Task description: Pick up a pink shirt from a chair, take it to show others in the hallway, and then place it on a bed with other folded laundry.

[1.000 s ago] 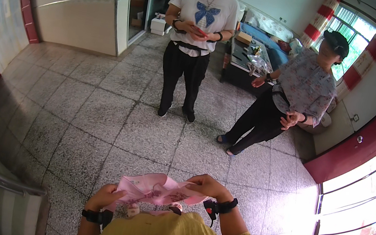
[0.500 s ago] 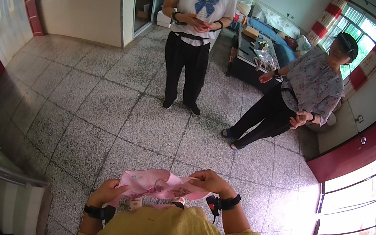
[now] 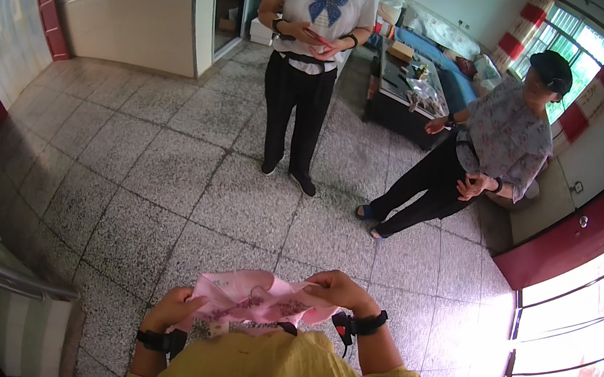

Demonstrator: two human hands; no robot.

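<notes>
A pink cloth (image 3: 242, 291) with a darker floral print is stretched in front of my body at waist height. Its middle hangs in loose folds, and I cannot tell whether it is a towel or a garment. My left hand (image 3: 172, 307) is closed on the cloth's left end, thumb along the edge. At the opposite end, my right hand (image 3: 340, 289) pinches the upper edge, knuckles up. Each wrist wears a black strap; a small black device with a red spot sits by the right one.
Two people stand ahead: one in a white shirt (image 3: 353, 5) holding a red object, one in a floral blouse (image 3: 506, 134) and cap. A low table (image 3: 405, 86) with items stands behind them. A striped sofa with a metal rail (image 3: 11, 281) is at left, a red door (image 3: 574, 239) at right.
The cloth's folds shift slightly while both my hands stay in place. The person in the floral blouse has shifted their hands and head; the person in white has moved a foot.
</notes>
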